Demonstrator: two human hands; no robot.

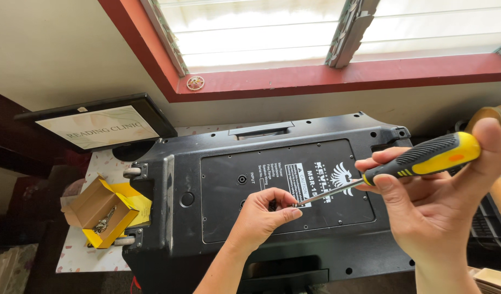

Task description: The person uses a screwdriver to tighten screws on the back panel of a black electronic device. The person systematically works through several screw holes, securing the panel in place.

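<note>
1. Right hand (452,201) sits closest to the lens, wrapped round a yellow-and-black rubber-grip screwdriver (419,159), thumb up over the butt of the handle.
2. Screwdriver's long axis runs from about 2 o'clock (handle) down to 8 o'clock (tip); the thin metal shaft ends right at the left hand's fingertips.
3. Left hand (264,215) is pinched narrow, thumb and forefinger closed at the shaft tip. Whether a screw sits between them is too small to tell.
4. Both hands hover over the flat rear panel of a big black plastic speaker cabinet (179,179) lying on its face; the tip meets near the panel's centre, so the left hand is the nearer one.
5. At 9 o'clock of the cabinet, well apart: an open yellow cardboard box (92,207) with small metal bits inside.
</note>
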